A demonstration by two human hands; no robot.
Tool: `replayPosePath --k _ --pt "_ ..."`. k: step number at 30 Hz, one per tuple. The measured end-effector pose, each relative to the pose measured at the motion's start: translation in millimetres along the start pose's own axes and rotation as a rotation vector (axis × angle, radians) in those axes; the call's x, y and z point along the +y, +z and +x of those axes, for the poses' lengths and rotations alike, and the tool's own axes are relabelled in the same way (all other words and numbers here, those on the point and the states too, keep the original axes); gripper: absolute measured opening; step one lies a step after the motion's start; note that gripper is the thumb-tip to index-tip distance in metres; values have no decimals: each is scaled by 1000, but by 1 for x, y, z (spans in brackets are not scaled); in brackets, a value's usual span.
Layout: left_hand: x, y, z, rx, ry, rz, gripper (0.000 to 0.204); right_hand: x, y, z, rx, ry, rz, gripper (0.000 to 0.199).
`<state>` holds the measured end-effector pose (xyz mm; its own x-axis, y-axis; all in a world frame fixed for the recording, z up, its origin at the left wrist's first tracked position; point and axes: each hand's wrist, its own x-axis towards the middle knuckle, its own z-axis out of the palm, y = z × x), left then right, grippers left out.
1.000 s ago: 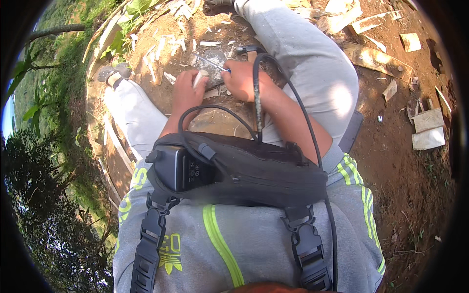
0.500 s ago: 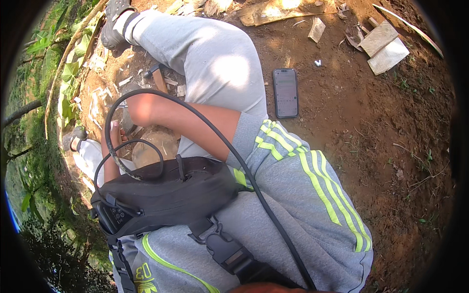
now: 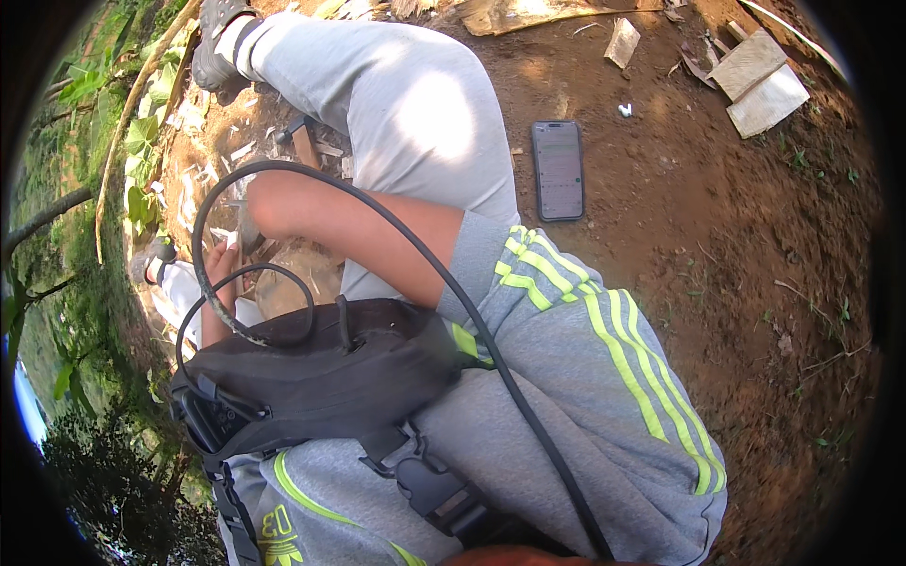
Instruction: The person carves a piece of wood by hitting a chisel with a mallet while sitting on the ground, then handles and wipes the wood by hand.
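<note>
L hand [image 3: 224, 261]: left, past pouch [image 3: 321, 368], closed on pale pc [image 3: 232, 240].
Pale pc: step looks like close handwork; next calls for steady L hold.
R hand [image 3: 269, 203]: apart fr. L, grip can't tell.
Hammer [image 3: 304, 147]: far.

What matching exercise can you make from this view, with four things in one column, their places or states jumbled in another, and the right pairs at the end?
Things:
1. Smartphone
2. Left hand
3. Hammer
4. Pouch

Places or states:
A. Black, worn against the person's front
B. Lying at the inner side of the bent right leg
C. Face up on brown soil
D. Gripping a pale wooden piece

Right pairs: 1-C, 2-D, 3-B, 4-A
</note>
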<state>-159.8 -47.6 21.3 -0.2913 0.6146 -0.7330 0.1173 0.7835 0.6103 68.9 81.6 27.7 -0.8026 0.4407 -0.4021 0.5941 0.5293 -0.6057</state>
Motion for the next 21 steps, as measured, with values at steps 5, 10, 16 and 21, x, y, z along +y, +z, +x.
replayPosePath --k 5,10,16,21 --pt "-9 -11 0 17 -25 62 38 10 7 3 -38 -4 -77 22" --pt "-23 -22 -21 89 -77 42 35 9 13 5 -102 -1 -68 24" --pt "4 -10 -27 20 -12 54 41 14 -44 -42 128 287 93 23" --pt "-29 -22 -19 -5 4 -47 43 9 -24 -26 37 215 77 22"
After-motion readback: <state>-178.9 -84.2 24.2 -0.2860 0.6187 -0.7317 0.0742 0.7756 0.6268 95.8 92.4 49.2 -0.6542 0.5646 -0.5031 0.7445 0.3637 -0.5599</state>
